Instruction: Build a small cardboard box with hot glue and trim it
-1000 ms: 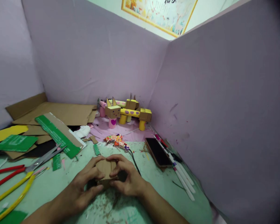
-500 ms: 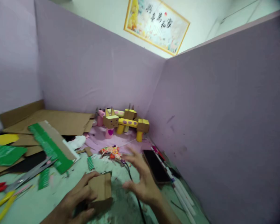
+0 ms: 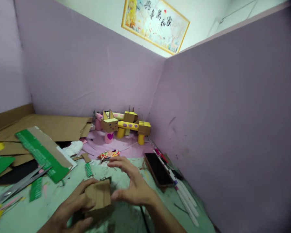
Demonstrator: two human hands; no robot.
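A small folded brown cardboard piece (image 3: 99,197) rests low on the green mat (image 3: 48,200), and my left hand (image 3: 71,208) is closed around its left side. My right hand (image 3: 131,184) hovers just to the right of the piece with fingers spread and curved, holding nothing. Its fingertips reach toward a colourful patterned glue gun (image 3: 108,154) lying beyond it; a black cord (image 3: 143,215) shows below my right wrist.
Cardboard animal figures (image 3: 122,124) in yellow and pink stand in the far corner. A dark phone (image 3: 157,169) and several pens (image 3: 181,187) lie along the right wall. Scissors (image 3: 19,184), green-faced strips (image 3: 38,153) and cardboard sheets (image 3: 53,123) cover the left side. Purple partition walls enclose the desk.
My right hand let go of the cardboard piece and lifted away, opening, then drew back toward it. The left hand kept its hold. The view tilted upward.
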